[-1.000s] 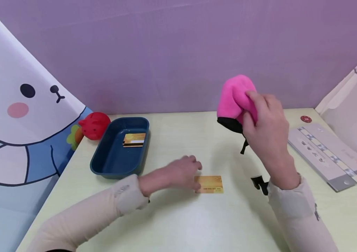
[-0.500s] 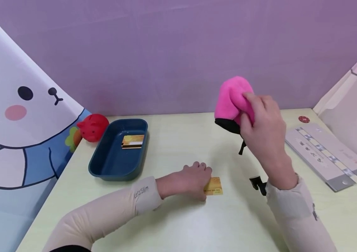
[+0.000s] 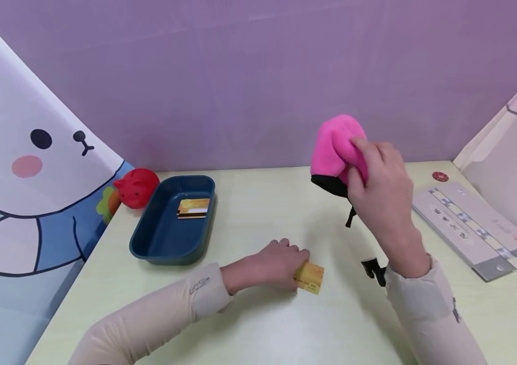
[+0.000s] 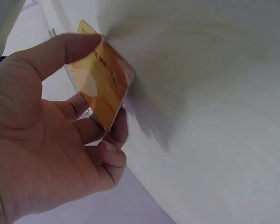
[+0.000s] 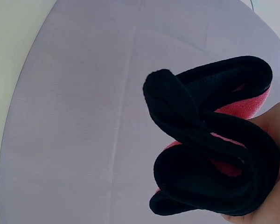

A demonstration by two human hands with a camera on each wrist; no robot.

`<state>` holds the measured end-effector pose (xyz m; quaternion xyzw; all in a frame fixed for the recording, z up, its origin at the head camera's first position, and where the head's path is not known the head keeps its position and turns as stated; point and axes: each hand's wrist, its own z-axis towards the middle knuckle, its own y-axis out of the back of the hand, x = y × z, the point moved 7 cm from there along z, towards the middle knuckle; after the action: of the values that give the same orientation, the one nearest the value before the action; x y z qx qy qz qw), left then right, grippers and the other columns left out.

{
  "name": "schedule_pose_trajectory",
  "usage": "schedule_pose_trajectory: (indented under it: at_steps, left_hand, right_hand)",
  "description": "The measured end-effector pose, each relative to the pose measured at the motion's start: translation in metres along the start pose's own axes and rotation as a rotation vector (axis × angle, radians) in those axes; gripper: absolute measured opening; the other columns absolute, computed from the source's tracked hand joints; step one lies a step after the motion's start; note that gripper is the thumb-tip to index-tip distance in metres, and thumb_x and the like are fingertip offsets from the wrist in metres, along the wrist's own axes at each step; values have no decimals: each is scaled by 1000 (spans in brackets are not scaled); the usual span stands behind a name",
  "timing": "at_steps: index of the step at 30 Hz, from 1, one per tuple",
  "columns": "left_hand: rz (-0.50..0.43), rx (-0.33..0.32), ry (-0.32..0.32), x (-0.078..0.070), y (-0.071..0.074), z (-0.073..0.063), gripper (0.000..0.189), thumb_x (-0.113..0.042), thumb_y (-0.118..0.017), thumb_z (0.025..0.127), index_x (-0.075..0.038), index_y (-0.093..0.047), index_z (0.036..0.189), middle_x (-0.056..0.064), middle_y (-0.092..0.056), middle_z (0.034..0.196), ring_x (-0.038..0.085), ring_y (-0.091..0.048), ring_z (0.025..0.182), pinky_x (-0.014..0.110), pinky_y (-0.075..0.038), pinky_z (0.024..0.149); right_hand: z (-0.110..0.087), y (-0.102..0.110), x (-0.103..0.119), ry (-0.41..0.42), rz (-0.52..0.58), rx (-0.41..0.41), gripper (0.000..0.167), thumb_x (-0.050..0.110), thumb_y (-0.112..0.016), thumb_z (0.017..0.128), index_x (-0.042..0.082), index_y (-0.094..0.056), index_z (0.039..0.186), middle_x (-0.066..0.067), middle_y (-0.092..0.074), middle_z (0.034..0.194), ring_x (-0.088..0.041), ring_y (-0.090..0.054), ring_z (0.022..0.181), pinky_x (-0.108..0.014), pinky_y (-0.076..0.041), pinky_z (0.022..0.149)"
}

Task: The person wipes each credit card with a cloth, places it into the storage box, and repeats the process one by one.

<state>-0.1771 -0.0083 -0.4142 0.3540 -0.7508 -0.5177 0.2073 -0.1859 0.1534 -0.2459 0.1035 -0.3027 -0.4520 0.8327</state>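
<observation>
In the head view my left hand point(image 3: 281, 264) is low over the middle of the table and pinches a gold bank card point(image 3: 310, 279). The left wrist view shows the card point(image 4: 102, 91) tilted on edge close to the tabletop, thumb along one side and curled fingers at the other. Raised above the table at the right, my right hand point(image 3: 383, 195) grips a soft pink cloth item with black edging point(image 3: 333, 152) between thumb and fingers. A black cord end hangs below it. Seen from the right wrist, its black folded edging point(image 5: 210, 186) faces the camera, pink lining showing between.
A dark blue tray point(image 3: 160, 235) stands at the left with another gold card point(image 3: 193, 204) in it. Behind it sits a red piggy bank point(image 3: 137, 188). A grey booklet point(image 3: 473, 223) and a red chip point(image 3: 441, 176) lie at the right. A purple cloth wall point(image 3: 240, 91) rises behind.
My left hand has moved right onto the gold card on the table and taken hold of it, turning it slightly. The right hand keeps the pink item almost still.
</observation>
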Motion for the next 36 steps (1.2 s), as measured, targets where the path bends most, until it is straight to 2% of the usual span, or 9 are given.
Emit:
schedule_pose_trajectory:
  at_steps: [5, 8, 10, 12, 18, 23, 29, 33, 36]
  left_hand:
    - [-137, 0, -10, 4, 1, -3, 37, -22, -77, 87, -27, -58, 118, -11, -61, 92, 10, -52, 82, 30, -39, 77]
    - [-297, 8, -6, 13, 6, -2, 37, -10, -69, 90, -27, -59, 120, -8, -65, 101, 9, -56, 83, 29, -44, 77]
    - [-400, -26, -6, 21, 14, -1, 40, -6, -65, 92, -27, -57, 125, -3, -66, 108, 11, -58, 86, 26, -48, 76]
    - [-502, -109, 2, 32, 28, 1, 41, -4, -64, 93, -25, -56, 128, 2, -67, 114, 13, -59, 89, 25, -50, 74]
    - [-679, -546, 16, 66, 83, 2, 31, -11, -66, 96, -18, -60, 126, 6, -69, 105, 19, -62, 84, 26, -50, 65]
    - [-882, -788, 21, 86, 106, 4, 36, -12, -69, 95, -17, -63, 130, 7, -70, 99, 19, -60, 79, 25, -47, 64]
    - [-1085, -942, -34, 92, 118, 8, 39, -12, -65, 97, -12, -55, 135, 13, -71, 92, 18, -59, 79, 26, -42, 68]
    - [-1163, -983, -35, 92, 117, 8, 35, -13, -63, 98, -10, -55, 132, 15, -74, 104, 19, -65, 88, 26, -46, 70]
    - [-1196, -1005, -55, 92, 115, 10, 34, -13, -62, 98, -9, -55, 132, 17, -74, 105, 21, -64, 87, 26, -46, 71]
  right_hand:
    - [1, 1, -1, -7, -3, 0, 37, 6, -59, 92, 5, -65, 129, -22, -63, 112, -39, -58, 105, -62, -50, 75]
    - [1, 1, -3, -10, -6, 0, 37, 7, -59, 92, 5, -65, 129, -22, -63, 111, -39, -58, 104, -62, -50, 75]
    - [2, 2, -3, -12, -7, -4, 37, 7, -59, 92, 5, -65, 129, -22, -63, 111, -39, -58, 104, -62, -50, 76]
    - [3, 4, -5, -17, -7, -15, 38, 7, -60, 92, 6, -65, 129, -23, -63, 112, -39, -58, 105, -62, -50, 77]
    - [5, 13, -12, -44, 11, -72, 38, 6, -59, 92, 7, -66, 129, -24, -63, 113, -39, -59, 107, -59, -49, 81]
    - [5, 19, -12, -33, 31, -117, 37, 7, -57, 92, 5, -66, 127, -26, -63, 111, -39, -59, 105, -55, -47, 78]
    - [5, 20, -9, -35, 50, -135, 36, 7, -58, 92, 5, -66, 127, -26, -62, 110, -38, -58, 104, -52, -46, 79]
    - [4, 18, -6, -37, 51, -133, 36, 7, -58, 92, 5, -66, 127, -25, -62, 110, -37, -58, 104, -53, -47, 77]
    - [5, 15, -3, -17, 49, -132, 36, 7, -58, 91, 5, -67, 126, -26, -62, 108, -38, -58, 103, -53, -48, 77]
